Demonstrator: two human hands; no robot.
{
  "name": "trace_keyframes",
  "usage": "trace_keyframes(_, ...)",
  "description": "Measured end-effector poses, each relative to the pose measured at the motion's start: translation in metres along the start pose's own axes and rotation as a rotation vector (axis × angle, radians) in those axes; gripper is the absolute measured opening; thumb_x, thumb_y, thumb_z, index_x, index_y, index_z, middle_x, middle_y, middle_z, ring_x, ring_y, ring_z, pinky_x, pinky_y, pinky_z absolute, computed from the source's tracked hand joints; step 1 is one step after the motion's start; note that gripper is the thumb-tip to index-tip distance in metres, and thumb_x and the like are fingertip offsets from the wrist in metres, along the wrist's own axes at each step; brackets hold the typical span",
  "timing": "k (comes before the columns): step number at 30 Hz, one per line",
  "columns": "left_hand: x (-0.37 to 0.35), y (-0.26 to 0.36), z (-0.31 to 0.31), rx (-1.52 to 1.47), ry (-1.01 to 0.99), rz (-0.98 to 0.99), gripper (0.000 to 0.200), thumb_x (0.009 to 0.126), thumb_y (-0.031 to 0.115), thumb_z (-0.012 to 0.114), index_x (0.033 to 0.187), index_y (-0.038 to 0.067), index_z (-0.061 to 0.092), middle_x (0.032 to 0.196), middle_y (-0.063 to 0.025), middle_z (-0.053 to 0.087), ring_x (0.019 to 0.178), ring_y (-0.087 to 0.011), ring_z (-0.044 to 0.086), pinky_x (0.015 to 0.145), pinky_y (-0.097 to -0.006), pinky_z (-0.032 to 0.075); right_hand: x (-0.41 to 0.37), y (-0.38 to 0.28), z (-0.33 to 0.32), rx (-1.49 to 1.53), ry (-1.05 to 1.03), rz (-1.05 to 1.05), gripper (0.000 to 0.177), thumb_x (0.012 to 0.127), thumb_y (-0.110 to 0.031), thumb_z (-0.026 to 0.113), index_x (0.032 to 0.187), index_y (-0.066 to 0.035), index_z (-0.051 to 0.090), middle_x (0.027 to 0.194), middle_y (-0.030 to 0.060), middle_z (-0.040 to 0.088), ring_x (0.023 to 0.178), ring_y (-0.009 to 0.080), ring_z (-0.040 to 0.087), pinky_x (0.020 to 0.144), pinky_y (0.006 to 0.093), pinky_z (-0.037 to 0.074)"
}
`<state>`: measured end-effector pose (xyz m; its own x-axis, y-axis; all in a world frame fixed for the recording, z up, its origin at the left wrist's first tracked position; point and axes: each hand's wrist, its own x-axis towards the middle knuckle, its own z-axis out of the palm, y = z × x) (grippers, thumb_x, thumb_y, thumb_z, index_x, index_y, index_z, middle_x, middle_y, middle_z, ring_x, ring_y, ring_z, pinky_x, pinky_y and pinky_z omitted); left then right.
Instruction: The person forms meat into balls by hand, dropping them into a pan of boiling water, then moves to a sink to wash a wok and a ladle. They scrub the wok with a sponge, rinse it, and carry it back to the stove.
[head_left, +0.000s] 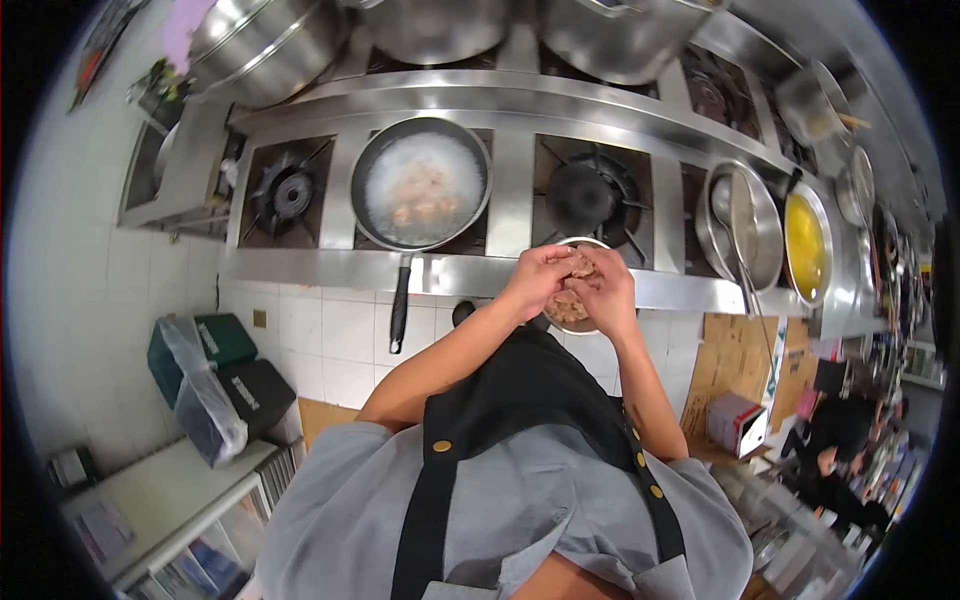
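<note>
Both my hands meet above a round, pale-rimmed bowl at the stove's front edge. My left hand and my right hand have their fingers closed around a piece of meat, pinkish-brown in colour. More meat pieces lie in the bowl beneath. Left of the hands, a dark frying pan sits on a burner, its black handle sticking out over the front edge. Cloudy, steaming liquid fills the pan, with pale meat pieces gathered in it.
Burners flank the pan. Large steel pots line the back. On the right stand a steel bowl holding a ladle and a dish of yellow liquid. A dark-clothed person is far right.
</note>
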<state>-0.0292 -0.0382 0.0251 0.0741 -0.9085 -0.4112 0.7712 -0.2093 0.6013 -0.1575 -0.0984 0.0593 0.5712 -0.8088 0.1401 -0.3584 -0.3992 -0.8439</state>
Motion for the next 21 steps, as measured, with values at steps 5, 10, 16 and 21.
trace_keyframes(5,-0.046,0.048,-0.02,0.134,0.096,0.144,0.035,0.088,0.003,0.055,0.122,0.003,0.048,0.112,-0.0068,0.057,0.098,-0.0144,0.057,0.081,-0.0307,0.05,0.034,-0.031,0.042,-0.105,-0.152,-0.279,0.037,0.07,0.003,0.066,0.106,-0.002,0.062,0.099,0.0122,0.061,0.086,0.0222,0.062,0.07,0.0298,0.052)
trace_keyframes(10,-0.138,0.101,-0.08,0.232,0.336,0.391,0.04,0.085,0.003,0.058,0.123,0.004,0.047,0.118,-0.0119,0.055,0.098,-0.0192,0.059,0.079,-0.0316,0.051,0.088,-0.051,0.125,0.685,-0.421,0.251,0.018,0.079,-0.001,0.063,0.097,0.002,0.063,0.087,0.0067,0.064,0.077,0.0139,0.06,0.069,0.0259,0.048)
trace_keyframes(16,-0.255,0.098,-0.159,0.112,0.687,0.495,0.027,0.085,0.004,0.055,0.112,0.0,0.052,0.108,-0.0136,0.059,0.09,-0.0223,0.063,0.074,-0.0311,0.052,0.142,-0.066,0.23,0.543,-0.615,0.296,0.021,0.076,0.003,0.063,0.097,0.004,0.061,0.088,0.0065,0.063,0.078,0.0136,0.06,0.064,0.0256,0.049)
trace_keyframes(21,-0.317,0.052,-0.162,0.019,0.922,0.577,0.025,0.088,0.009,0.054,0.111,-0.001,0.052,0.108,-0.0147,0.058,0.091,-0.0245,0.063,0.075,-0.0327,0.052,0.191,-0.027,0.324,0.379,-0.752,0.119,0.022,0.075,-0.003,0.066,0.096,0.0,0.065,0.083,0.0091,0.066,0.072,0.0137,0.061,0.063,0.0249,0.048)
